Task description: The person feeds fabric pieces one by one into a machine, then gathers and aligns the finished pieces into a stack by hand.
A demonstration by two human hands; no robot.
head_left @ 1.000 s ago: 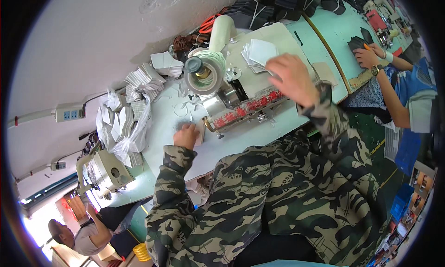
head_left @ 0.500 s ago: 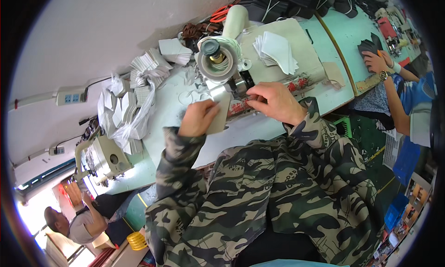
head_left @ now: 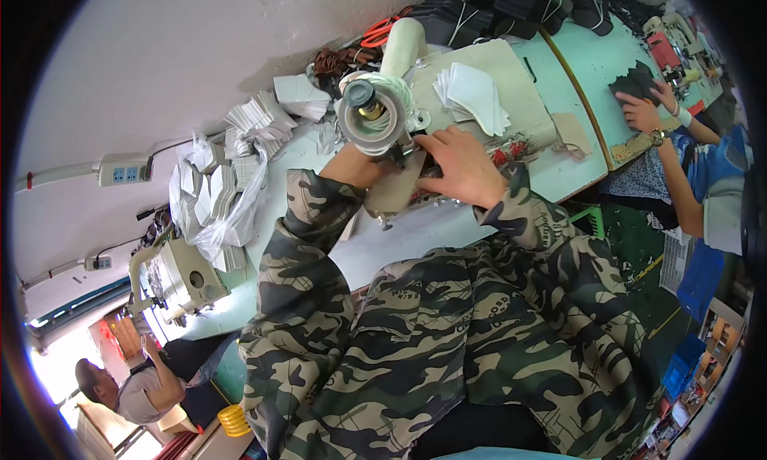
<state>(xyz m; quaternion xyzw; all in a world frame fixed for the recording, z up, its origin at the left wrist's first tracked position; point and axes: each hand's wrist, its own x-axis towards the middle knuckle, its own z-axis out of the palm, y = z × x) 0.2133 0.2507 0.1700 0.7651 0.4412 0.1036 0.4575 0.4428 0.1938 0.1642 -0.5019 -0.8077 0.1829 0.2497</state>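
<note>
The round, pale head of a bench machine [head_left: 374, 112] with a dark knob on top stands before me. Under its front edge lies a thin grey-beige cut piece [head_left: 398, 182], tilted, its lower end towards me. My left hand [head_left: 355, 166] reaches in on the left side of the head, and its fingers are hidden behind the machine and the piece. On the right, my right hand [head_left: 463, 168] has its thumb and bent index finger at the piece's right edge, close under the machine.
White cut pieces [head_left: 471, 96] lie fanned on a beige board right of the machine. Stacks of white pieces sit in a plastic bag [head_left: 216, 204] at left. Black bundles [head_left: 447, 19] line the back. A co-worker's hands [head_left: 643, 108] hold dark pieces at far right.
My left hand has moved right and forward, in beside the machine head. The piece has shifted right under the head. My right hand has moved slightly left, up to the piece.
</note>
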